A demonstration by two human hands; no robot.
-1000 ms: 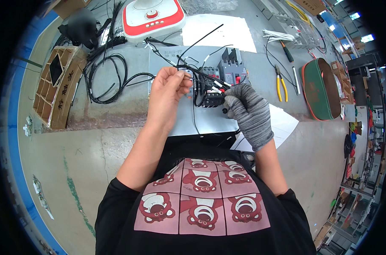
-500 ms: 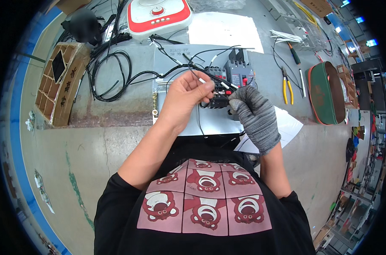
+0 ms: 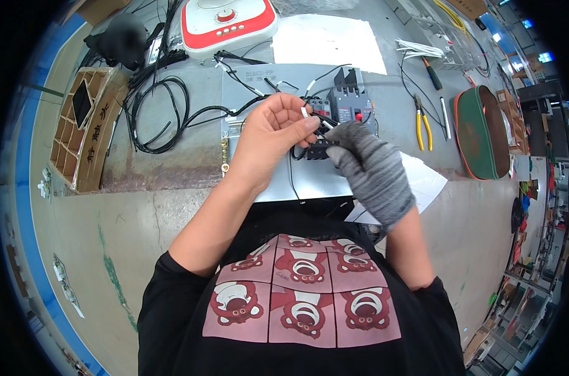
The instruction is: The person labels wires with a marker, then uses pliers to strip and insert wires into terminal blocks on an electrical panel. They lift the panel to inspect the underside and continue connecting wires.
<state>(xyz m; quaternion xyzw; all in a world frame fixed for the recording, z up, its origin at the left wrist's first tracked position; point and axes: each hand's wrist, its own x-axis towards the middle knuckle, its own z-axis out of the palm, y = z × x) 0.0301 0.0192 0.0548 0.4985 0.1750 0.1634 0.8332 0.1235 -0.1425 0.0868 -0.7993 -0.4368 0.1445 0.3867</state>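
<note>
My bare left hand (image 3: 273,139) pinches a black wire with a white marker sleeve (image 3: 305,113) between thumb and index finger. Close on its right, my right hand (image 3: 373,170) in a grey knitted glove has its fingers drawn together by the black wires (image 3: 322,117); what lies between them is hidden. Both hands are over a grey metal mounting plate (image 3: 268,188). On the plate are a dark circuit breaker (image 3: 348,105) with a red switch and black contactors (image 3: 317,150), partly covered by the hands. A black cable bundle (image 3: 225,111) runs in from the left.
At the left lie a coiled black cable (image 3: 156,147) and a divided cardboard box (image 3: 102,141). A red and white appliance (image 3: 228,39) stands behind. Yellow-handled pliers (image 3: 418,128), a screwdriver (image 3: 432,75) and a green case (image 3: 474,135) are at the right. White paper (image 3: 425,182) sticks out beside the plate.
My right hand has shifted left, nearer to my left hand. The white sleeve at my left fingertips now stands more upright. The view has moved slightly.
</note>
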